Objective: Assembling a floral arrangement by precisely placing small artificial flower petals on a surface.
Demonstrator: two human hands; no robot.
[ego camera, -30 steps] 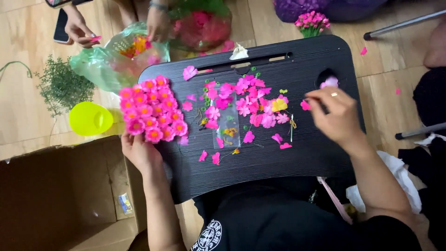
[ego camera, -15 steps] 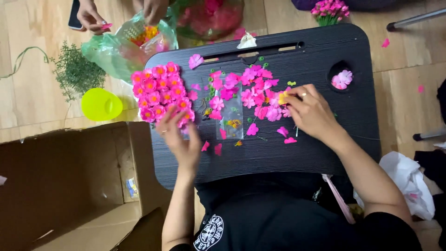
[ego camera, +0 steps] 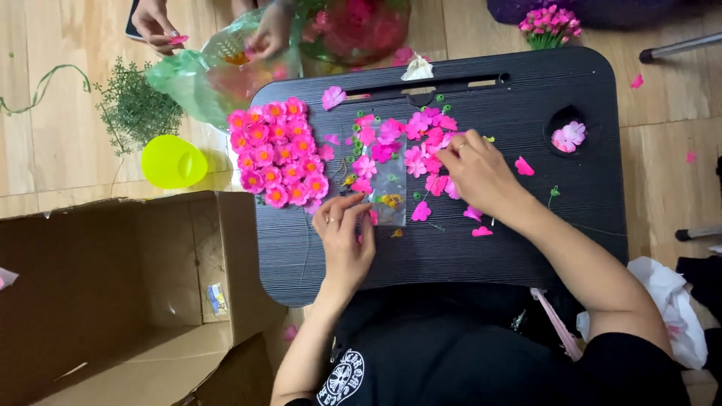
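Note:
A black lap tray [ego camera: 587,195] lies across my lap. On its left part sits a tight square block of pink and orange-pink artificial flowers [ego camera: 278,154]. Loose pink flowers [ego camera: 406,146] and small green bits [ego camera: 357,139] are scattered over its middle. My left hand [ego camera: 342,237] rests on the tray with fingers curled at the left edge of a small clear bag [ego camera: 389,188], a pink petal [ego camera: 372,218] at its fingertips. My right hand [ego camera: 474,169] pinches a pink flower at the loose pile's right side. One more pink flower [ego camera: 568,137] lies in the tray's round cup hole.
An open cardboard box [ego camera: 113,286] stands at the left. Beyond it are a yellow-green lid [ego camera: 173,162] and a green sprig [ego camera: 135,109]. Another person's hands [ego camera: 267,37] work in a green plastic bag [ego camera: 195,71]. A white bag [ego camera: 673,301] lies at the right.
My left hand has drawn back from the flower block to the clear bag. My right hand has shifted left, deeper into the loose pile. The view has swung slightly.

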